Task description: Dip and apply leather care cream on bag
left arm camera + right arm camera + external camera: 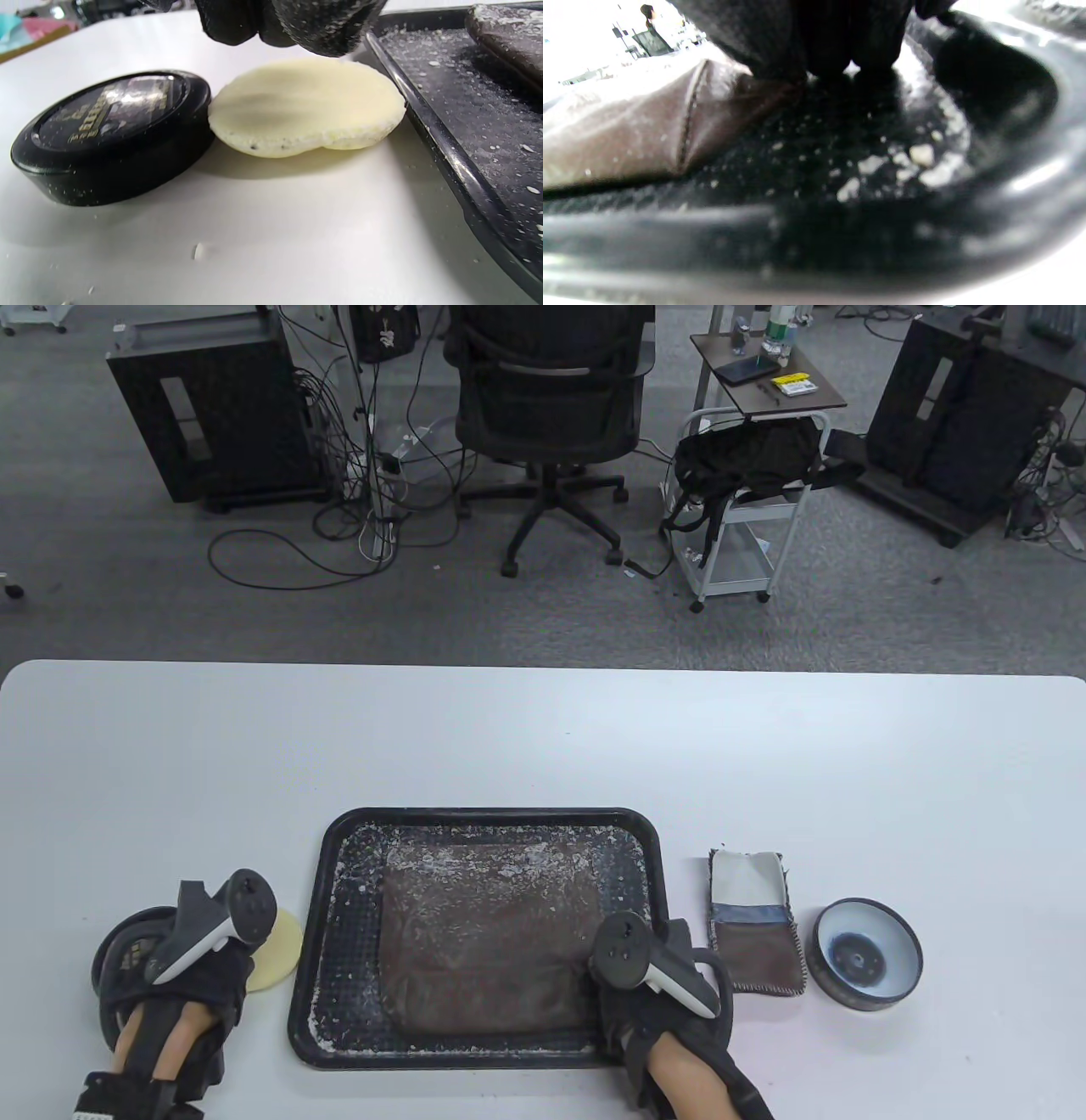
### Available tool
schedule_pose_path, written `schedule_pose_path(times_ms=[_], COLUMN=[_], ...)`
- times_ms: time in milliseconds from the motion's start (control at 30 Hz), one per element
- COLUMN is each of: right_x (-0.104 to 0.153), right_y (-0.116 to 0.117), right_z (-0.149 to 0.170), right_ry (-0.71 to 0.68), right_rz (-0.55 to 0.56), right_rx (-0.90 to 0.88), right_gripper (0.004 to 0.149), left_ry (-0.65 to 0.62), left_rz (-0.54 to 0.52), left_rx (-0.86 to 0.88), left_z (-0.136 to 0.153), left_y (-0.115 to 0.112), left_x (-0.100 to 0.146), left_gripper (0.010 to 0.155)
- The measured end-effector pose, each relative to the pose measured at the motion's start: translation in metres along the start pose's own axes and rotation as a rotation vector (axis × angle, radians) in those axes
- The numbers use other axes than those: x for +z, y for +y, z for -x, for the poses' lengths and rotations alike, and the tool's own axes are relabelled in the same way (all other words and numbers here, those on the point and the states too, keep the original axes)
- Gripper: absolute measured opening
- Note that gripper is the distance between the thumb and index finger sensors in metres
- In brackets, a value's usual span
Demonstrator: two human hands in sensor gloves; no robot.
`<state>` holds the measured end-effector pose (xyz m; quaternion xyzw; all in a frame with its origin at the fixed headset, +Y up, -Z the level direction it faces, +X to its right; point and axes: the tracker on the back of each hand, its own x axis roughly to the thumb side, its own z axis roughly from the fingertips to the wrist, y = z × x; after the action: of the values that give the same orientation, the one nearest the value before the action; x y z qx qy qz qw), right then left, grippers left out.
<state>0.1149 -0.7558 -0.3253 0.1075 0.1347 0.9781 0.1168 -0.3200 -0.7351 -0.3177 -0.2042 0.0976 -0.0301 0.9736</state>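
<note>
A brown leather bag (pixel 484 942), flecked with white crumbs, lies flat in a black tray (pixel 475 816). My left hand (pixel 253 954) is left of the tray; its gloved fingertips (pixel 326 38) hover just over the far edge of a round pale yellow sponge (pixel 305 106) and hold nothing. A closed black round tin (pixel 114 131) lies against the sponge. My right hand (pixel 604 988) is at the tray's near right corner, its fingertips (pixel 840 55) down on the tray floor (pixel 865 161) beside the bag's corner (pixel 619 135), gripping nothing.
Right of the tray lie a folded brown and white cloth (pixel 755 920) and an open round tin (pixel 867 954) with a pale blue inside. White crumbs litter the tray floor. Behind the table are an office chair (pixel 547 398) and a cart (pixel 747 509).
</note>
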Motion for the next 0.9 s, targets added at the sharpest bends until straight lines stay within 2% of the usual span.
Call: schedule_pose_path(times_ms=[100,200,300,367,400,467,633,800,900], right_x=[0.006,0.019,0.036,0.047,0.054,0.064,0.077,0.082,0.080], right_y=[-0.012,-0.035,-0.060,-0.073,-0.080,-0.088,-0.090,-0.072,-0.057], right_z=[0.005,0.016,0.039,0.058,0.072,0.096,0.159,0.211,0.228], right_ry=[-0.013,-0.007,0.041,0.102,0.160,0.251,0.502,0.726,0.842], right_rz=[0.101,0.299,0.530,0.647,0.717,0.798,0.860,0.851,0.814], right_rx=[-0.065,-0.153,-0.238,-0.269,-0.273,-0.273,-0.280,-0.351,-0.389], right_gripper=[0.046,0.044,0.044,0.044,0.044,0.046,0.053,0.061,0.067], left_ry=[-0.007,-0.020,-0.077,-0.094,-0.110,-0.136,-0.190,-0.227,-0.242], left_rz=[-0.036,-0.079,-0.294,-0.325,-0.376,-0.419,-0.476,-0.515,-0.511], left_rx=[-0.026,-0.052,0.011,0.036,0.057,0.074,0.078,0.052,0.050], left_z=[-0.006,-0.013,-0.017,-0.017,-0.018,-0.019,-0.027,-0.036,-0.041], left_y=[0.002,0.004,0.009,0.014,0.015,0.017,0.016,0.013,0.011], left_x=[0.002,0.005,0.011,0.016,0.018,0.020,0.024,0.027,0.028], left_gripper=[0.068,0.076,0.076,0.077,0.077,0.077,0.077,0.077,0.076])
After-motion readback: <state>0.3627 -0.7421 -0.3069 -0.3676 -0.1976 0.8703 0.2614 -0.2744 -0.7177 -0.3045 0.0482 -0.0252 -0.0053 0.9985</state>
